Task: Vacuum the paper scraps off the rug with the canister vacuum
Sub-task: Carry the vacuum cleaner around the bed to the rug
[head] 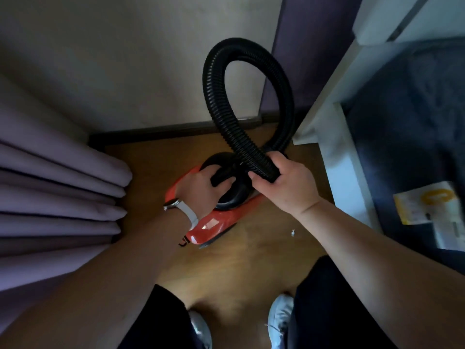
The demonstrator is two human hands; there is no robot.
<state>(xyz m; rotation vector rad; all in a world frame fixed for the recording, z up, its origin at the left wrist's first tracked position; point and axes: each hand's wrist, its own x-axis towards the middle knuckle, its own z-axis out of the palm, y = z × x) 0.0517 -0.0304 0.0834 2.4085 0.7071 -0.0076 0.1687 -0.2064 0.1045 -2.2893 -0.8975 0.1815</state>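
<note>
**Lifting the vacuum out of the corner without fighting the hose**

The red canister vacuum [214, 225] stands on the wooden floor [251, 260], in a narrow corner between the curtain [63, 185] and a white furniture frame [344, 157]. The left hand [201, 190] reaches down to the top of the machine, and its fingers curl around the black handle [224, 176]. The right hand [284, 182] is clenched around the black ribbed hose [219, 96], which rises from this grip in one tall loop. The rug is not in view, and neither is the nozzle end of the hose.

The step in hand looks like bringing the machine out to the place of work. To do it well, I think the weight should go to the left hand, with the handle deep in the palm. The right hand should only guide the hose and not pull on it, because a pull could strain the joint where the hose enters the body. The loop should stay wide; a sharp bend in such a hose can kink it and weaken the suction later.

The corner is tight, so the body should come straight up and toward the feet, away from the curtain folds. A small white bit [292, 233] lies on the floor near the machine; whether it is a paper scrap, I cannot tell.
</note>
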